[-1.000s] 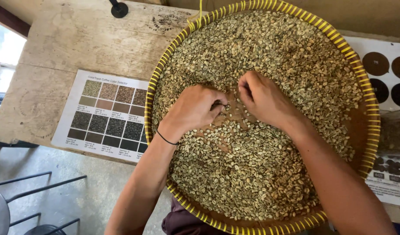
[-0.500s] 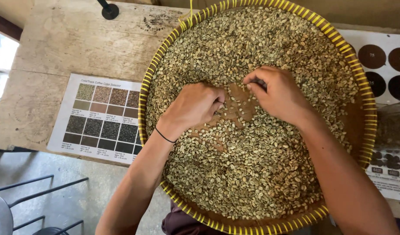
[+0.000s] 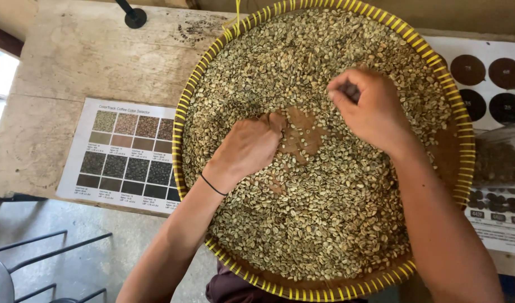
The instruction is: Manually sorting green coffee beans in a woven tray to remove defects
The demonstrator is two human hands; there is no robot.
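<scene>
A wooden bench [image 3: 89, 62] is seen from above, carrying a round woven tray [image 3: 181, 120] with a yellow-bound rim; the tray overhangs the bench's near edge. The tray is nearly covered by green coffee beans [image 3: 324, 224], each bean too small for a long axis to be read; no common direction is shown.

A bare brown patch [image 3: 302, 132] of tray floor lies at the middle, between the two hands. The left hand [image 3: 249, 147] is laid knuckles-up on the beans just left of the patch, fingers curled under; whether its grip pinches anything cannot be told. The right hand [image 3: 369, 109] is held up and right of the patch, its grip pressed together at the fingertips; a bean between them cannot be made out. The left hand is judged nearer the patch.

A printed colour chart [image 3: 125, 151] lies left of the tray.
</scene>
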